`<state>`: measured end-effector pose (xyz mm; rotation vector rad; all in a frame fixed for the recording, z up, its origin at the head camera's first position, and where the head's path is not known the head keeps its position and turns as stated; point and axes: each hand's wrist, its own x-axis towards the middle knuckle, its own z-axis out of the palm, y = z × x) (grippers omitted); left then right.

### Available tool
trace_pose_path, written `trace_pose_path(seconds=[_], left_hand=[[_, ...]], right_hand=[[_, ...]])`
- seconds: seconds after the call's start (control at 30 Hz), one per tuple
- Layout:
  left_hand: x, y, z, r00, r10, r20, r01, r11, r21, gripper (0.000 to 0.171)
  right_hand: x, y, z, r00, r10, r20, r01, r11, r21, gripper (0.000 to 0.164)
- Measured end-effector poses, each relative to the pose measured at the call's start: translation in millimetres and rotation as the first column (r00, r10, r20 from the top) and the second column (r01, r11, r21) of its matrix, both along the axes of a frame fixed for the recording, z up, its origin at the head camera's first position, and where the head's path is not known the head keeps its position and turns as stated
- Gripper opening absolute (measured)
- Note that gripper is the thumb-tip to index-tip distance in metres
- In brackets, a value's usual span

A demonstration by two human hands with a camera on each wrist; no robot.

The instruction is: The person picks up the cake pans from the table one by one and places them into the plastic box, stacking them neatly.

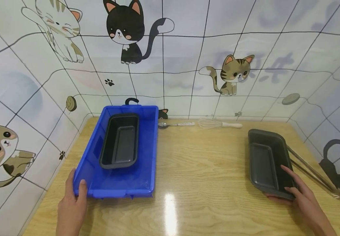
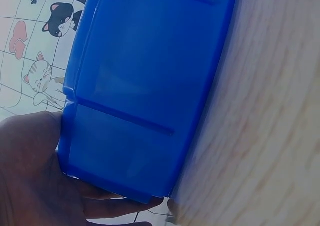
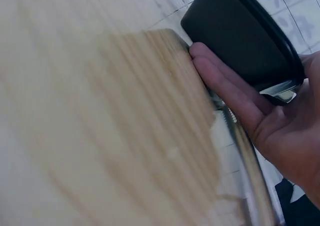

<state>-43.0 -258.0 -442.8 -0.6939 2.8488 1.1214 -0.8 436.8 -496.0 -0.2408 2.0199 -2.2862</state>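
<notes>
My left hand [image 1: 72,206] grips the near left corner of a blue plastic tray [image 1: 155,157], its thumb and fingers at the rim. In the left wrist view, fingers reach around the end of the blue tray [image 2: 135,81]. A dark loaf pan [image 1: 119,144] lies inside the tray. At the right, my right hand [image 1: 304,200] holds a second dark loaf pan [image 1: 263,164] by its near right corner, with fingers over the rim and others below. The right wrist view shows fingers [image 3: 220,79] along the underside of this loaf pan [image 3: 235,41], which looks tilted.
A spoon [image 1: 176,124] and a whisk [image 1: 220,124] with a pale handle lie along the back wall. Metal tongs [image 1: 313,170] rest beside the right pan, near the right wall. Cat-patterned tile covering [image 1: 181,55] encloses the wooden table [image 1: 199,164] at back and sides.
</notes>
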Motion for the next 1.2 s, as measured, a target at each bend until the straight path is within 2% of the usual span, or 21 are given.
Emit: trace_pose_path(seconds=[0.07, 0.13, 0.23, 0.43, 0.6, 0.63, 0.7, 0.93, 1.2], left_hand=[[1.4, 0, 0.3, 1.000, 0.005, -0.002, -0.005, 1.000, -0.002, 0.070], [2.3, 0, 1.4, 1.000, 0.007, 0.003, -0.007, 1.000, 0.002, 0.070], [1.7, 1, 1.7, 1.000, 0.007, 0.004, -0.007, 1.000, 0.014, 0.070], [-0.7, -1, 0.1, 1.000, 0.002, 0.022, -0.002, 1.000, 0.020, 0.071], [0.0, -1, 0.4, 1.000, 0.001, 0.026, -0.002, 1.000, 0.018, 0.071], [0.1, -1, 0.5, 1.000, 0.001, 0.027, -0.002, 1.000, 0.018, 0.072], [0.2, 0, 0.8, 1.000, 0.003, 0.024, -0.003, 1.000, 0.019, 0.072], [0.3, 0, 1.7, 1.000, 0.004, 0.012, -0.004, 1.000, 0.019, 0.071], [0.8, 0, 3.0, 1.000, 0.008, 0.023, -0.009, 1.000, 0.028, 0.071]], right_hand=[[-0.2, -5, 5.3, 0.999, -0.048, 0.019, 0.046, 0.996, 0.080, 0.072], [-1.1, -12, 11.8, 0.995, -0.095, 0.019, 0.089, 0.978, 0.190, 0.070], [-5.3, -23, 17.3, 0.997, -0.077, 0.021, 0.075, 0.991, 0.114, 0.070], [-11.3, -46, 24.5, 0.991, -0.136, -0.002, 0.136, 0.986, 0.099, 0.067], [-18.9, -64, 34.4, 0.991, -0.134, -0.013, 0.134, 0.990, 0.035, 0.067], [-20.1, -68, 37.1, 0.989, -0.145, -0.017, 0.146, 0.988, 0.055, 0.066], [-23.0, -76, 41.9, 0.992, -0.127, -0.025, 0.127, 0.992, 0.025, 0.067], [-32.7, -103, 59.6, 0.995, -0.100, -0.023, 0.102, 0.991, 0.081, 0.062], [-43.8, -137, 77.8, 1.000, -0.023, -0.009, 0.023, 1.000, 0.001, 0.065]])
